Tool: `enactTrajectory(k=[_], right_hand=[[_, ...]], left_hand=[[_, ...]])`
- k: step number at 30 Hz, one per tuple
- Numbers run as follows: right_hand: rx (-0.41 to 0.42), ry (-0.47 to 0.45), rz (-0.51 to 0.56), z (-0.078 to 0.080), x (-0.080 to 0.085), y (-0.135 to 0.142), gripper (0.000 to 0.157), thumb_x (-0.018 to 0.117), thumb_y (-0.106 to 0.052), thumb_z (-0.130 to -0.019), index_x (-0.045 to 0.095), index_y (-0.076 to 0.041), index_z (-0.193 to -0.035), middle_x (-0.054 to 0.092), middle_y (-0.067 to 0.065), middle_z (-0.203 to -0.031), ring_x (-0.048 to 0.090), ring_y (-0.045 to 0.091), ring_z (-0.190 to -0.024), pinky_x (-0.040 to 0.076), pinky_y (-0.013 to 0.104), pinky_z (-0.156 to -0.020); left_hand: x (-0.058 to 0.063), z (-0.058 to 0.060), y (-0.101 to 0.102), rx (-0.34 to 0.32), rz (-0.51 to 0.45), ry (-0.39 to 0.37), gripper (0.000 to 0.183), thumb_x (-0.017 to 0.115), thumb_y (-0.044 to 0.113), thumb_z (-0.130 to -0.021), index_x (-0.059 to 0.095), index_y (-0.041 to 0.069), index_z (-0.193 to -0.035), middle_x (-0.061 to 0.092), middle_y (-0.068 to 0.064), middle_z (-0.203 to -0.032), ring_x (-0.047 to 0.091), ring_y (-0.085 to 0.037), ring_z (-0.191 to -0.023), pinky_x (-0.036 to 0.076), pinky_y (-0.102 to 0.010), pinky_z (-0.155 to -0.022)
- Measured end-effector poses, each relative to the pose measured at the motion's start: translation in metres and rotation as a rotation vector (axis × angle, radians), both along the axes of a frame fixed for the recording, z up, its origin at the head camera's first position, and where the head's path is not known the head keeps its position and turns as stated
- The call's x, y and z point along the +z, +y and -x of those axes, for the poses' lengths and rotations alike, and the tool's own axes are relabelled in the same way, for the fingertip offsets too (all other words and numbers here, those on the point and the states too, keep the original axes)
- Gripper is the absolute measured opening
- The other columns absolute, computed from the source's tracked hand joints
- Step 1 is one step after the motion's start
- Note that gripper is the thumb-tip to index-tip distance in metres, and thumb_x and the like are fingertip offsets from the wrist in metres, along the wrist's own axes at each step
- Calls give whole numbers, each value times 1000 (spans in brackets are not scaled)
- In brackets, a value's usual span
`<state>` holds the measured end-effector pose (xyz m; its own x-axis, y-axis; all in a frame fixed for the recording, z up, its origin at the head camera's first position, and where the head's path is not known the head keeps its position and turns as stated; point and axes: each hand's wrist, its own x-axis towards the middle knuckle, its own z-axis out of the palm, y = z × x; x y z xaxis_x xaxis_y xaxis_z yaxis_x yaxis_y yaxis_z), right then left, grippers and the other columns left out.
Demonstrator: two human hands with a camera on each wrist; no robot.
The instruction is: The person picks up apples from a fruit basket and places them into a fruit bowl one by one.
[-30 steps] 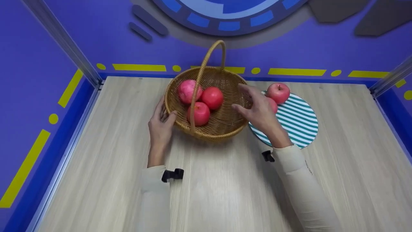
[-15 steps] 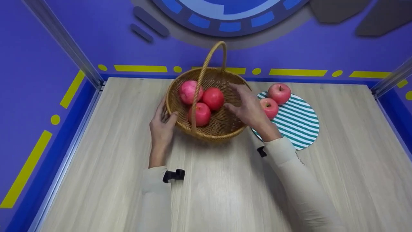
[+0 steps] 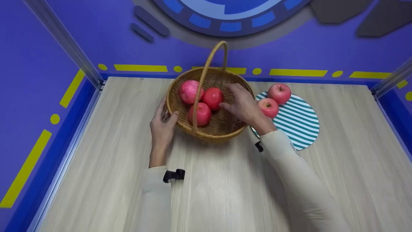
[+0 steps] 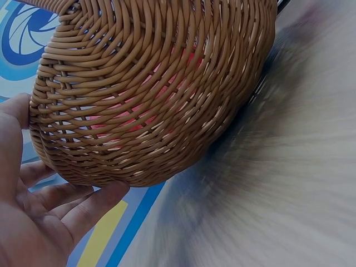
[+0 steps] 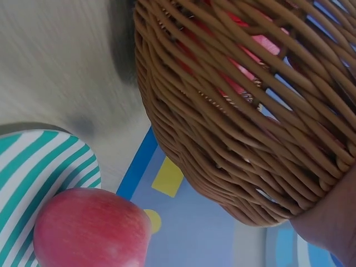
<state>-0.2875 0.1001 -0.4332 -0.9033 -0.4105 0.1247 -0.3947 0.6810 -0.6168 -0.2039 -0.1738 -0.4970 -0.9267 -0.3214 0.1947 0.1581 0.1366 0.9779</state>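
A brown wicker basket [image 3: 215, 137] with a tall arched handle stands on the table, with three fruits in its left half. Those are a mottled pink fruit [image 3: 189, 91], a smooth red round fruit [image 3: 213, 98] and a red apple-like fruit [image 3: 201, 114]. My left hand [image 3: 162, 129] grips the basket's left side, thumb at the rim and fingers against the outer weave [image 4: 139, 100]. Over the right rim, my right hand [image 3: 243, 106] reaches inside, thumb and fingers spread close to the red round fruit. Whether it touches that fruit is unclear.
Right of the basket lies a round green-and-white striped mat [image 3: 297, 125]. Two red apples sit on its far left part, one behind [image 3: 279, 93] and one in front [image 3: 268, 108]. A blue wall panel [image 3: 135, 51] closes off the table's back.
My right hand has moved left, deeper into the basket and nearer the red round fruit, uncovering the front apple on the mat. My left hand keeps its grip.
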Motion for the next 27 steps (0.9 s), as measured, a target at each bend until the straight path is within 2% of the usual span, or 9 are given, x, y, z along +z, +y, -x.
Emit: enactTrajectory(k=[12,19,27], right_hand=[[14,-88,-52,16,-2,-8,67,78,-25,-98,50,-6,-156,53,17,-151,51,32,-138,45,47,-115],[4,-65,-66,24,-11,-17,57,74,-22,-101,55,1,-149,58,21,-146,53,34,-136,45,46,-115],[2,-92,-52,28,-17,-19,55,76,-20,-100,56,0,-148,61,19,-142,57,33,-131,48,47,-111]], left_hand=[[1,-1,0,-14,4,-12,67,70,17,-99,48,16,-162,54,-12,-156,60,-27,-134,53,-38,-108],[-1,-2,0,-3,1,-7,68,71,15,-97,49,15,-161,55,-14,-155,61,-28,-133,54,-37,-107],[1,-1,0,-12,6,15,68,72,14,-96,51,16,-160,55,-15,-155,63,-29,-130,55,-38,-105]])
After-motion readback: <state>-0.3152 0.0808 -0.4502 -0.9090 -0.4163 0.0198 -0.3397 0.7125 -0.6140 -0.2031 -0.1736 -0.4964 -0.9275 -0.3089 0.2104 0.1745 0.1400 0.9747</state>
